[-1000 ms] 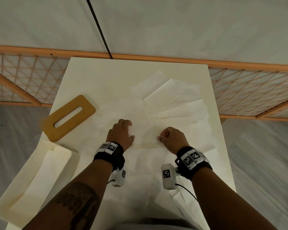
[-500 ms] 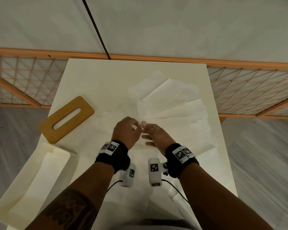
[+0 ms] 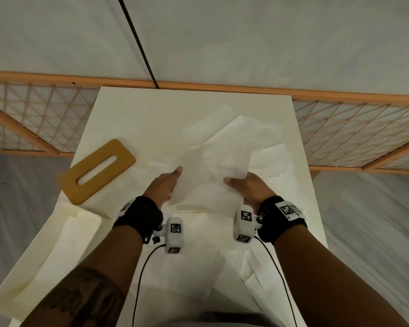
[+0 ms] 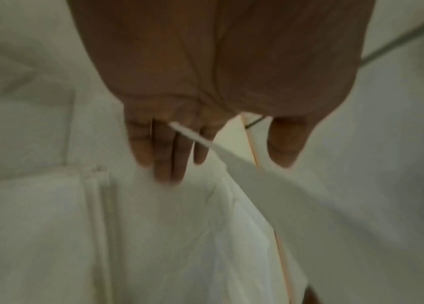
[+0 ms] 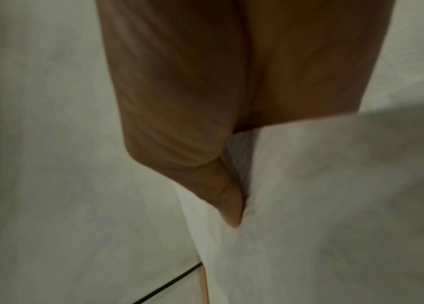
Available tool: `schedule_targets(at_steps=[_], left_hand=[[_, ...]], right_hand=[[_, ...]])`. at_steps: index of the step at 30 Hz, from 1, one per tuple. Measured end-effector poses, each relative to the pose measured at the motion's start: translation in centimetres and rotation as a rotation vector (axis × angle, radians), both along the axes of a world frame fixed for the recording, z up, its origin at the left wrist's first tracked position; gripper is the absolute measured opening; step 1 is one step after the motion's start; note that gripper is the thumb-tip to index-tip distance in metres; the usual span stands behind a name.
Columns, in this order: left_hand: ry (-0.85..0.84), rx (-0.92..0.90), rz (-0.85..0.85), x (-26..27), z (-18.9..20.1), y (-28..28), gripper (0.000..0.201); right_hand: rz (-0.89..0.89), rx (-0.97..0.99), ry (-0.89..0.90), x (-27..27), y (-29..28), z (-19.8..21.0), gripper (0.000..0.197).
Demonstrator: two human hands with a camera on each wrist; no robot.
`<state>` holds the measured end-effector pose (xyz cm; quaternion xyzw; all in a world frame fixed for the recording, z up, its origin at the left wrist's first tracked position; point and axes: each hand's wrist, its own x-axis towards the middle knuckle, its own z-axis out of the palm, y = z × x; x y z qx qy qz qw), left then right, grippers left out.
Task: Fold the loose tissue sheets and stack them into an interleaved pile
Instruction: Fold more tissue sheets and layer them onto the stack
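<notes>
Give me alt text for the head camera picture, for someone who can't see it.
A person holds a sheet up over a table strewn with loose sheets: the right hand pinches its right edge, the left hand touches its left edge. A slotted wooden lid and a cream box lie at left.

Lid [image 3: 88, 166] left of tissue sheets [image 3: 257, 138]; both on table [image 3: 151, 119].
</notes>
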<state>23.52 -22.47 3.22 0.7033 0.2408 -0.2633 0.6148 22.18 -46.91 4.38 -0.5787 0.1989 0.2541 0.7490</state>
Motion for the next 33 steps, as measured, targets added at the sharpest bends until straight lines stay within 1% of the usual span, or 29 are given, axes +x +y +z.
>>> schedule_targets(at_steps=[1,2,3,4,6,8,12,15,19,21,23,25,27,29,31,33], left_hand=[[0.09,-0.202,0.056,-0.2,0.3,0.1,0.049],[0.121,-0.346,0.105,-0.5,0.3,0.3,0.045],[0.103,-0.414,0.126,-0.8,0.1,0.4,0.038],[0.056,-0.428,0.126,-1.0,0.1,0.3,0.031],[-0.059,-0.368,0.108,-1.0,-0.1,0.2,0.019],[-0.133,-0.309,0.089,-0.8,-0.1,0.3,0.016],[-0.208,-0.209,0.055,-0.5,0.3,1.1,0.019],[-0.254,-0.197,0.07,-0.7,0.5,1.5,0.023],[-0.238,-0.236,0.06,-1.0,0.2,2.1,0.022],[-0.205,-0.278,0.055,-1.1,0.1,2.3,0.026],[-0.154,-0.323,0.042,-1.4,0.4,2.2,0.037],[-0.093,-0.376,0.03,-1.6,0.4,2.3,0.037],[-0.046,-0.418,0.025,-1.7,0.1,2.5,0.038],[-0.024,-0.385,0.029,-1.5,-0.3,2.5,0.038],[-0.047,-0.317,0.008,-1.3,-0.7,2.3,0.026],[-0.074,-0.267,-0.042,-1.5,-0.9,2.2,0.006]], right_hand=[[0.015,0.01,-0.009,-0.1,-0.3,0.4,0.029],[0.033,0.015,-0.012,-0.1,-0.6,0.6,0.029],[0.057,0.013,-0.014,-0.1,-0.8,0.8,0.03],[0.074,0.012,-0.02,-0.1,-0.9,1.0,0.03],[0.097,-0.007,-0.038,0.0,-1.3,1.4,0.029],[0.123,-0.039,-0.054,0.2,-1.7,1.3,0.03],[0.17,-0.082,-0.071,0.6,-2.5,0.6,0.033],[0.174,-0.082,-0.054,0.8,-3.2,0.2,0.031],[0.143,-0.139,-0.059,0.8,-4.2,-0.2,0.019],[0.139,-0.193,-0.05,0.6,-4.6,-0.2,0.029],[0.162,-0.235,-0.037,0.3,-4.7,0.1,0.036],[0.146,-0.192,0.003,0.2,-4.7,0.3,0.037],[0.084,-0.121,0.055,0.1,-4.6,0.3,0.038],[0.056,-0.105,0.095,0.0,-4.7,0.2,0.035],[0.095,-0.144,0.102,-0.1,-4.8,0.1,0.027],[0.173,-0.229,0.074,-0.2,-4.9,-0.3,0.015]])
